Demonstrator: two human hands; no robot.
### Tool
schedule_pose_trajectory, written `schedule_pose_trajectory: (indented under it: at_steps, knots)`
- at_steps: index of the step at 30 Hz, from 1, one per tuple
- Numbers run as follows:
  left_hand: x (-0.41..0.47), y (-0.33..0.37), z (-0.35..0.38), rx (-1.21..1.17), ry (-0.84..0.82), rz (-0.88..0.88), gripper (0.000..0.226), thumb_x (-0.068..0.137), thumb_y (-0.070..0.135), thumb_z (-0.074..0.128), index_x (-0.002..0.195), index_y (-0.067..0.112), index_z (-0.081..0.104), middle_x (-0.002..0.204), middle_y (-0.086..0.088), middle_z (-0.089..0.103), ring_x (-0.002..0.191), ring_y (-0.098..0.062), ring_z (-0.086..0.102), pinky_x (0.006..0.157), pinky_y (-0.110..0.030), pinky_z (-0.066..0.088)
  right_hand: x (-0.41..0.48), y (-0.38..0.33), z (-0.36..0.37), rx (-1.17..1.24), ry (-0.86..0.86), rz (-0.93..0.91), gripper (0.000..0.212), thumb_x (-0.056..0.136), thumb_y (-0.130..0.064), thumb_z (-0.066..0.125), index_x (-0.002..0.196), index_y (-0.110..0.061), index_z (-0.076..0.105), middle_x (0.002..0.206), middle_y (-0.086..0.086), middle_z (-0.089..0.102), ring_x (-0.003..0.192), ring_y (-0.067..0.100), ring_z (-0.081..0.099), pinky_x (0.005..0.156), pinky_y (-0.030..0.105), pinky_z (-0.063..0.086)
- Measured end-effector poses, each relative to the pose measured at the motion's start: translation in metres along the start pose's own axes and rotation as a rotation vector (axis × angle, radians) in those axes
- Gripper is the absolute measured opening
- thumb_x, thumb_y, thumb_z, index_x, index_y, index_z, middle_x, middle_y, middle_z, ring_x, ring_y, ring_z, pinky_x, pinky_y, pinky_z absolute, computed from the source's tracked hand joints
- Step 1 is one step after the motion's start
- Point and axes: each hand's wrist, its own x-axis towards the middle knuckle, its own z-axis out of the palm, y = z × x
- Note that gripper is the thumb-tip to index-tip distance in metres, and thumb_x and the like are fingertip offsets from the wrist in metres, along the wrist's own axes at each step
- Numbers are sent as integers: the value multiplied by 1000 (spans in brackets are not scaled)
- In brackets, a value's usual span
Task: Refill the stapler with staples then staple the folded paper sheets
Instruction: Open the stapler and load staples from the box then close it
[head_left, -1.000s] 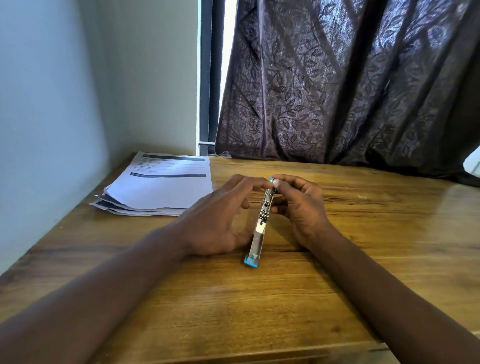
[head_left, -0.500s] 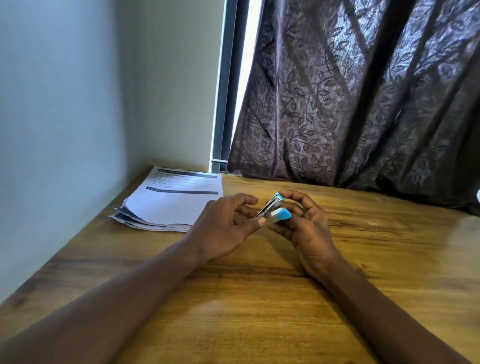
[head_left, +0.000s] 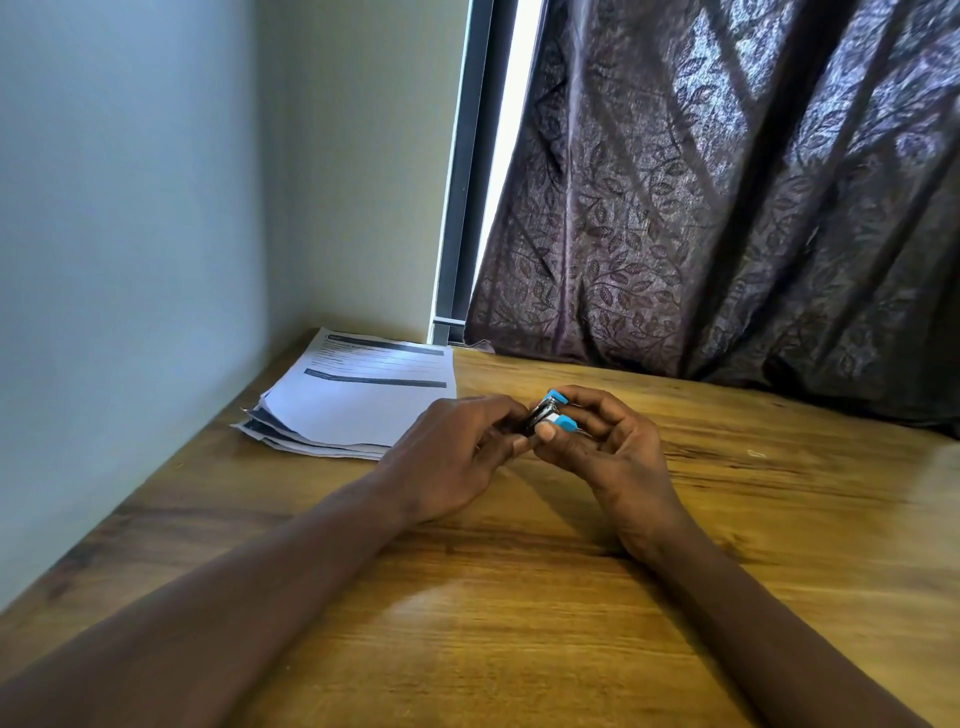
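A small silver metal stapler with bright blue plastic tips (head_left: 551, 412) sits in the middle of the frame, held just above the brown wooden table (head_left: 519, 623). Both hands meet on it: the left hand (head_left: 457, 457) curls its fingers round the dark near end, and the right hand (head_left: 610, 449) pinches the blue-tipped end, thumb on top. Two blue tips show, one above the other. A loose stack of printed white paper sheets (head_left: 358, 402) lies at centre left, against the wall.
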Motion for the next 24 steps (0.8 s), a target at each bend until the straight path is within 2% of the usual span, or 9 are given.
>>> schedule_pose_trajectory:
  at_steps: [3, 7, 12, 16, 19, 24]
  knots:
    - [0, 0, 0, 4, -9, 13, 27, 100, 27, 63, 127, 26, 65, 112, 8, 72, 94, -5, 64, 79, -23, 53, 1, 1, 0, 3, 9, 11, 47, 69, -7, 80, 113, -6, 66, 106, 17, 75, 91, 21, 73, 76, 28, 60]
    - [1, 0, 0, 12, -10, 27, 27, 100, 26, 63, 128, 27, 65, 112, 9, 71, 92, -2, 61, 74, -10, 44, 2, 2, -2, 9, 24, 24, 50, 67, -6, 81, 115, -4, 66, 106, 20, 75, 90, 21, 73, 77, 28, 61]
    - [1, 0, -1, 12, -25, 19, 27, 101, 27, 61, 128, 25, 65, 113, 9, 71, 94, -4, 62, 77, -20, 51, 3, 4, -4, 37, 21, 40, 51, 69, -6, 81, 117, -1, 66, 105, 19, 76, 90, 21, 74, 76, 27, 60]
    - [1, 0, 0, 17, -26, 17, 24, 102, 28, 60, 125, 25, 65, 108, 9, 70, 90, -5, 61, 72, -19, 47, 2, 6, -4, 68, 48, 69, 49, 70, -6, 81, 116, 0, 67, 104, 22, 75, 89, 23, 73, 73, 26, 60]
    - [0, 0, 0, 9, -25, 9, 24, 101, 30, 61, 124, 26, 65, 108, 10, 70, 91, -4, 62, 73, -19, 48, 3, 6, -4, 80, 59, 83, 48, 69, -10, 81, 114, -1, 67, 105, 21, 75, 91, 25, 73, 76, 29, 62]
    - [-2, 1, 0, -28, -37, -13, 31, 94, 46, 67, 121, 32, 65, 102, 17, 69, 88, 0, 63, 70, -17, 52, 2, 6, -1, 62, 54, 98, 51, 69, -17, 82, 116, -5, 67, 102, 19, 76, 88, 24, 74, 79, 34, 63]
